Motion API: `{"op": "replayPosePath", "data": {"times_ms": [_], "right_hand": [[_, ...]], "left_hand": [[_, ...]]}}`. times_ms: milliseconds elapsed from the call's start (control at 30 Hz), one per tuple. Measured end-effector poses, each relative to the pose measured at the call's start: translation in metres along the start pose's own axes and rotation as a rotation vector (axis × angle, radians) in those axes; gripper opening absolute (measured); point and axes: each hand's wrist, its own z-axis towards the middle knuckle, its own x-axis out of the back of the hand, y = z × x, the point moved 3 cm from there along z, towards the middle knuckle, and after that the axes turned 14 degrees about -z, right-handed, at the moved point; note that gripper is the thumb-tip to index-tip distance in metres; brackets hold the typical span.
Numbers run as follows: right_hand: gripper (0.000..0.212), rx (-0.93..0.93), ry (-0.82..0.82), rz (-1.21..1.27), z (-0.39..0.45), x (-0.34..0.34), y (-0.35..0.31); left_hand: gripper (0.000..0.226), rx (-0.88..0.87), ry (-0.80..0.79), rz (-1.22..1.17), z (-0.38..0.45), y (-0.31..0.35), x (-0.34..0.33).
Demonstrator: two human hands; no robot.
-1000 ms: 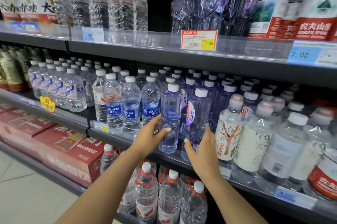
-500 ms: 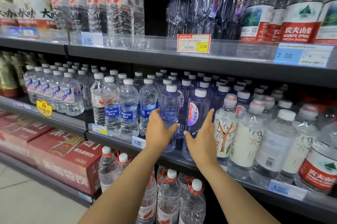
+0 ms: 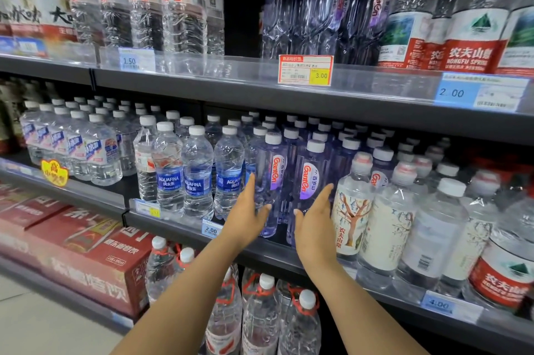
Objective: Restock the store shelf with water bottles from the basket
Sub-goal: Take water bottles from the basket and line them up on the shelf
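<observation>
Head view | my left hand (image 3: 250, 217) and right hand (image 3: 313, 220) are hovering spread, fingers straight, gripping nothing | two tall violet-tinted clear plastic water bottles (image 3: 307, 181) are standing just beyond my fingertips on the grey metal shelf (image 3: 277, 253), probably being squared up | basket isn't showing.

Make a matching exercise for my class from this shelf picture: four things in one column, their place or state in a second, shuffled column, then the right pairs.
Things
1. Aquafina bottles
2. yellow 3.00 price tag
3. left hand
4. red cartons

Places or states
A. on the edge of the upper shelf
B. open, in front of the purple Ganten bottles
C. bottom left, below the middle shelf
D. middle shelf, left of the purple bottles

Pairs: 1-D, 2-A, 3-B, 4-C
</observation>
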Motion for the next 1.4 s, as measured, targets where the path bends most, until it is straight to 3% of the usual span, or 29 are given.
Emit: {"op": "replayPosePath", "data": {"times_ms": [100, 333, 667, 1100, 1267, 1400], "right_hand": [[0.077, -0.047, -0.008, 0.013, 0.004, -0.006, 0.001], [0.073, -0.1, -0.016, 0.001, 0.012, -0.014, -0.002], [0.071, -0.101, -0.056, 0.028, 0.026, -0.026, -0.004], [0.077, -0.114, -0.128, 0.069, 0.022, -0.018, -0.008], [0.078, 0.06, -0.151, 0.076, -0.002, 0.002, -0.014], [0.071, 0.281, -0.148, 0.078, -0.031, 0.032, -0.016]], "left_hand": [[0.093, -0.008, 0.087, -0.028, 0.001, -0.001, -0.006], [0.085, -0.016, 0.138, -0.009, 0.012, -0.007, -0.012], [0.051, -0.027, 0.151, -0.017, 0.021, -0.005, -0.021], [0.061, -0.021, 0.151, 0.028, 0.016, -0.005, -0.026], [0.067, 0.017, 0.148, 0.126, -0.003, -0.003, -0.014], [0.062, -0.139, 0.153, 0.194, -0.043, 0.01, 0.023]]}}
